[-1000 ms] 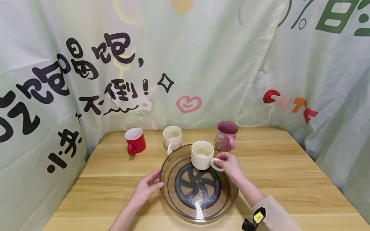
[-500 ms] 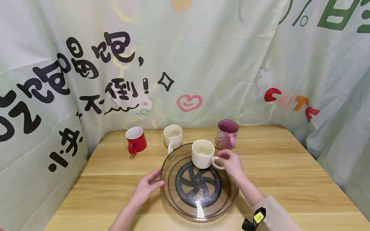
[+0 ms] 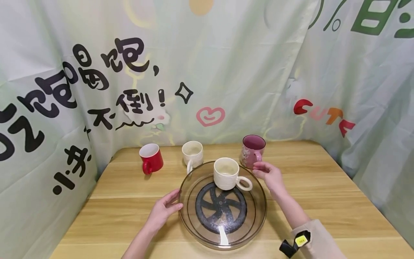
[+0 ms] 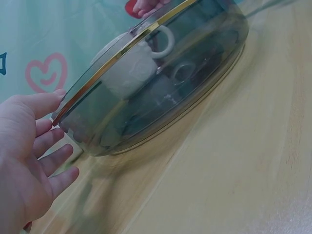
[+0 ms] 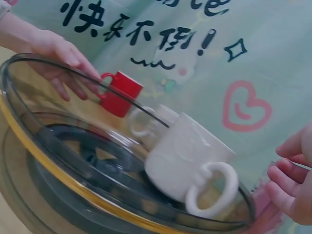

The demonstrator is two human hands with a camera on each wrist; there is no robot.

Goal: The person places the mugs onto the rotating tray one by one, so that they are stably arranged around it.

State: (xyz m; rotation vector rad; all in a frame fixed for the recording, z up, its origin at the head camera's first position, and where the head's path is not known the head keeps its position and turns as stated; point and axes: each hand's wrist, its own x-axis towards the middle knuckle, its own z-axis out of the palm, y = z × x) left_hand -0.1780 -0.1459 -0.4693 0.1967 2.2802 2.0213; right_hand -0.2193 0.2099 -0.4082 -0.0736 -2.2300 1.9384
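A round, smoky see-through tray point(image 3: 210, 235) with a raised wall stands on the table, a black spoked disc point(image 3: 198, 207) visible at its bottom. My left hand point(image 3: 164, 210) touches the tray's left rim, thumb and fingers extended. Inside the tray, near its back, a white mug point(image 3: 224, 178) sits upright, handle to the right. My right hand point(image 3: 270, 178) is beyond the tray's right rim with nothing in its grasp. Its fingertips are by the handle of a pink mug point(image 3: 249, 154) with a printed figure; whether they touch it I cannot tell.
Behind the tray stands a second white mug point(image 3: 193, 153), with a red mug point(image 3: 152, 158) to its left. Printed cloth point(image 3: 245, 72) hangs behind the wooden table point(image 3: 323, 205) and along its sides.
My right hand has let go of the white mug's handle and moved right and back toward the pink mug. The left hand stays at the rim.
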